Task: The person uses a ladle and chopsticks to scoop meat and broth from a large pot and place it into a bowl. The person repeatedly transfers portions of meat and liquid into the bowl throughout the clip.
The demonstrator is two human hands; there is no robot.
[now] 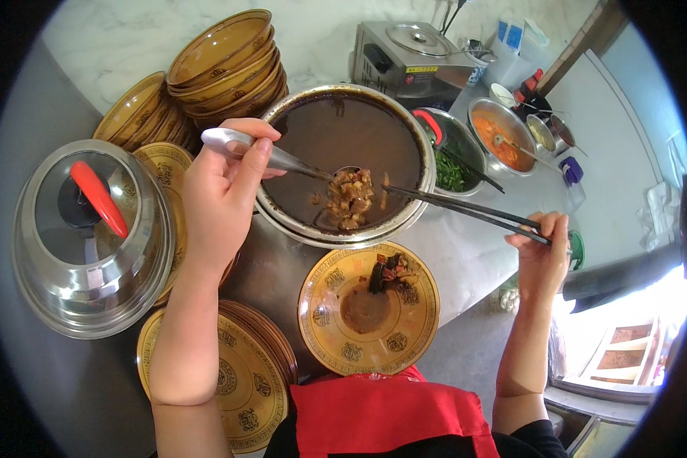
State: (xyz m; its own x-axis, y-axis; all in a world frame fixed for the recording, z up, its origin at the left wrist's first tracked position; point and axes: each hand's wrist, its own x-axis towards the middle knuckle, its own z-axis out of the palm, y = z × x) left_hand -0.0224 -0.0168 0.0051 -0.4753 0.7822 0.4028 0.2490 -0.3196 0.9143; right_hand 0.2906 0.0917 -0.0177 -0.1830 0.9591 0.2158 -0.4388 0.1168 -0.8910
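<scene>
My left hand (229, 179) is closed round the handle of a metal ladle (294, 162). Its bowl is heaped with brown meat chunks (351, 197) and hangs over a large steel pot of dark broth (305, 130). In my right hand (543, 252) is a pair of black chopsticks (473, 208), held by the thick ends. Their tips reach over the pot, close beside the meat. In front of the pot sits a yellow patterned plate (320, 305), with some brown sauce in its middle and a small pile of dark, reddish scraps (389, 272) near its far rim.
At left stand a steel lid with a red handle (99, 198) and stacked yellow plates (244, 382). Brown bowls (221, 69) are piled behind. On the right are a bowl of chopped greens (454, 168), a bowl of orange sauce (504, 130) and a steel appliance (416, 61).
</scene>
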